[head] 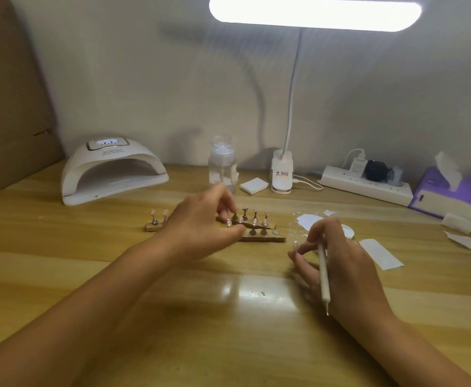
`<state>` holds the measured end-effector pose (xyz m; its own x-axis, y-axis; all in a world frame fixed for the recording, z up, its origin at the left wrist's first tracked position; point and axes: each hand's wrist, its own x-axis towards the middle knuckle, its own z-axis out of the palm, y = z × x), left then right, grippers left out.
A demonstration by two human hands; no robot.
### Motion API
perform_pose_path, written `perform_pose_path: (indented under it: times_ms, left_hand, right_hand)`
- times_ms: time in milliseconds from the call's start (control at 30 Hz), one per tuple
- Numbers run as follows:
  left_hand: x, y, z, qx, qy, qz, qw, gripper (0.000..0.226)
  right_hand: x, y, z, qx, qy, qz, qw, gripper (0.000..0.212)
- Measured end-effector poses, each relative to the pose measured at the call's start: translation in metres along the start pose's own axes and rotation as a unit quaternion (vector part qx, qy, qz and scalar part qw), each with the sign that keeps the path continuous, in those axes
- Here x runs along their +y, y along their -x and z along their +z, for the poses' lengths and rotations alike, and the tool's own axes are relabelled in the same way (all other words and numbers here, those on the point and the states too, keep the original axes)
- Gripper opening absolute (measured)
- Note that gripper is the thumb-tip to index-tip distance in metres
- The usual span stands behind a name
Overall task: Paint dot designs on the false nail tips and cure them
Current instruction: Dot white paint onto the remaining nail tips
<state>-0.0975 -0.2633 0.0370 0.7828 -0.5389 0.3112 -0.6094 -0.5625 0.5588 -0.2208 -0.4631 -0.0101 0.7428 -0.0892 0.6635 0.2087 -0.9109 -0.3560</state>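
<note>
Where the false nail tips (254, 219) stand, pink on small metal holders, two short wooden bars (265, 238) lie near the middle of the worktop (117, 275), one just behind the other. A third bar (152, 227) sits apart to their left and carries two more pink tips.

The left hand (201, 227) is stretched out between the third bar and the pair. Its fingers curl down at the left end of the pair, close around one holder, and a pink tip shows beside the thumb. The hand is blurred, so I cannot tell whether it pinches that holder or only touches it.

The right hand (343, 263) is nearer the person, to the right of the bars. It grips a white dotting pen (323, 272) between thumb and fingers, with the pen's thin metal point aimed back toward the person.

Just beyond this hand lie a white paper sheet (308, 220) and a small round white lid (348, 231). A white paper strip (381, 253) lies to the hand's right.

Along the wall, from left to right:
- a white curing lamp (111, 171), its display lit and its mouth facing the person;
- a clear pump bottle (221, 166);
- a stack of white pads (254, 185);
- the clip base of a desk lamp (282, 174), whose bright head hangs overhead;
- a power strip (368, 187) with plugs in it;
- a purple tissue box (446, 194).
</note>
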Motion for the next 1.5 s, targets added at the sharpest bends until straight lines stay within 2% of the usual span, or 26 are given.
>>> perform_pose_path:
  times_ms: [67, 167, 233, 400, 600, 700, 767, 867, 967, 1033, 1300, 1500]
  left_hand:
    - [0.017, 0.007, 0.015, -0.063, 0.074, 0.012, 0.995, 0.016]
    - [0.032, 0.018, 0.044, -0.109, 0.104, 0.03, 0.988, 0.027]
    - [0.035, 0.018, 0.054, -0.098, 0.145, 0.03, 0.984, 0.03]
    - [0.041, 0.014, 0.065, -0.081, 0.207, 0.018, 0.975, 0.022]
    - [0.05, 0.007, 0.076, -0.049, 0.16, 0.076, 0.983, 0.01]
    - [0.053, 0.001, 0.081, -0.064, 0.221, 0.061, 0.971, 0.008]
    - [0.052, -0.001, 0.085, -0.056, 0.256, 0.053, 0.964, 0.007]
    - [0.046, -0.002, 0.09, -0.049, 0.211, 0.056, 0.975, 0.006]
    - [0.042, -0.002, 0.092, -0.067, 0.132, 0.064, 0.987, 0.015]
    - [0.044, -0.003, 0.093, -0.076, 0.102, 0.077, 0.989, 0.016]
    - [0.039, -0.006, 0.092, -0.086, 0.101, 0.094, 0.987, 0.013]
    - [0.038, -0.007, 0.088, -0.099, 0.105, 0.121, 0.982, 0.011]
  right_hand:
    - [-0.001, -0.001, 0.0, 0.019, -0.026, 0.007, 0.999, 0.047]
    - [-0.001, 0.0, -0.001, 0.03, -0.057, 0.017, 0.998, 0.045]
    - [0.0, 0.0, -0.002, 0.021, -0.059, 0.01, 0.998, 0.042]
    - [0.007, 0.0, -0.008, 0.01, -0.043, 0.012, 0.999, 0.038]
    - [0.018, -0.002, -0.014, -0.008, -0.017, 0.026, 0.999, 0.035]
    - [0.028, -0.006, -0.025, -0.013, -0.016, 0.049, 0.999, 0.04]
    - [0.033, -0.006, -0.029, -0.019, -0.025, 0.066, 0.997, 0.035]
    - [0.04, -0.008, -0.031, 0.049, -0.097, 0.14, 0.984, 0.024]
    - [0.045, -0.017, -0.029, 0.119, -0.241, 0.243, 0.932, 0.02]
    - [0.05, -0.021, -0.027, 0.137, -0.256, 0.266, 0.919, 0.009]
    - [0.047, -0.02, -0.011, 0.145, -0.207, 0.218, 0.943, 0.028]
    - [0.046, -0.018, -0.008, 0.093, -0.1, 0.204, 0.969, 0.025]
